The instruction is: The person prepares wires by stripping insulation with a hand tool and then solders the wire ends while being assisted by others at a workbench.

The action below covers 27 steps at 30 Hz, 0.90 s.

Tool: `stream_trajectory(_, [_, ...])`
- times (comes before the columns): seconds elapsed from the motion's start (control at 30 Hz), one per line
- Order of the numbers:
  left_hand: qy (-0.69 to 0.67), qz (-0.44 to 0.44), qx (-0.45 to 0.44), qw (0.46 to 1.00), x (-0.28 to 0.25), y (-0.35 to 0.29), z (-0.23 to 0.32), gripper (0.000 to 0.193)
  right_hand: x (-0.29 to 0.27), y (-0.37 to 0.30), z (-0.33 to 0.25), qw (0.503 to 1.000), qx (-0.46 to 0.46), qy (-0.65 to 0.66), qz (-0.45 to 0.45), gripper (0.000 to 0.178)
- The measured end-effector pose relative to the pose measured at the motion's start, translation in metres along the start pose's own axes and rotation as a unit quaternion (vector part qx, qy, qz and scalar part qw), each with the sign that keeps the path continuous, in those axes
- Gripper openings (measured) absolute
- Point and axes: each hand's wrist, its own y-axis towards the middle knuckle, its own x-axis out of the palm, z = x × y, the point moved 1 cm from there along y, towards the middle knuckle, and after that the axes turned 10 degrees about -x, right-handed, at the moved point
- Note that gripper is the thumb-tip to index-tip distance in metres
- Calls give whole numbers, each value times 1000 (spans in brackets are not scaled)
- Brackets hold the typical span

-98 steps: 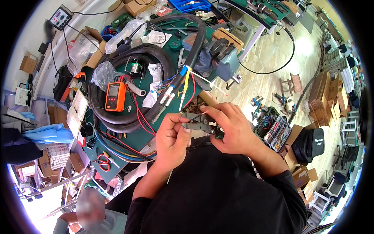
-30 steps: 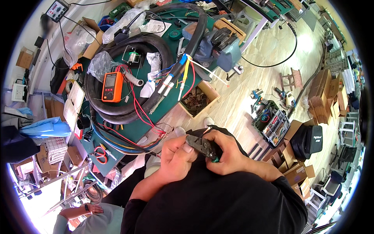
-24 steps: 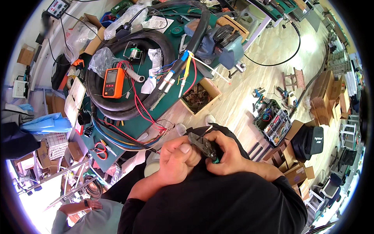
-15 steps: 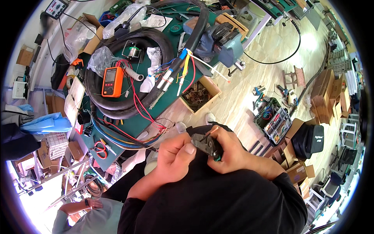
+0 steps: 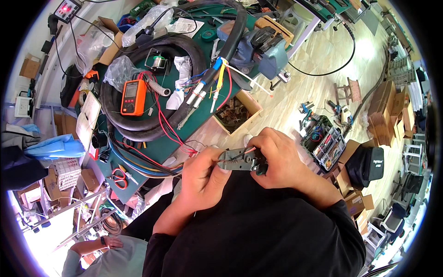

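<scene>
In front of my black-clothed torso, my right hand [image 5: 282, 159] grips a pair of wire strippers [image 5: 235, 159] by its handles. The flat grey jaw end points left and lies nearly level. My left hand [image 5: 202, 177] is closed at that end, its thumb and fingers pinched against the jaw. What the pinch holds is too small to make out. A thin reddish-brown strand [image 5: 249, 150] shows between the tool and my right fingers. Beyond my left hand, red test leads [image 5: 173, 134] run from an orange multimeter [image 5: 133, 98] on the green bench.
Thick black cable [image 5: 121, 127] is coiled on the green bench [image 5: 159, 150], beside a blue vise [image 5: 270, 57]. Red-handled scissors [image 5: 119, 178] lie at the bench's left end. A wooden box [image 5: 251, 111] holds scraps. Rightward stands an open toolbox [image 5: 325, 147]. Another person's arm [image 5: 94, 243] shows lower left.
Both hands have risen a little, away from my body. The wire strippers have turned from a downward slant to nearly level, their flat side now facing up more.
</scene>
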Motion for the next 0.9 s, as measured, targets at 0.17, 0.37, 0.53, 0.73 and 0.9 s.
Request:
stream_trajectory(0.17, [-52, -28, -13, 998, -4, 2, 3, 18, -3, 6, -1, 1000, -13, 0, -1, 46])
stream_trajectory(0.37, [-76, -47, -29, 996, -7, 0, -3, 18, -5, 10, -1, 1000, -24, -1, -10, 44])
stream_trajectory(0.53, [-92, -51, -45, 993, -8, -2, -3, 17, -4, 11, -1, 999, -31, -1, -12, 44])
stream_trajectory(0.73, [-86, -58, -53, 993, -10, -1, -1, 17, -5, 10, -2, 999, -22, 4, -28, 45])
stream_trajectory(0.9, [-77, -55, -52, 994, -9, -2, 0, 16, -5, 8, -2, 999, -12, 10, -43, 47])
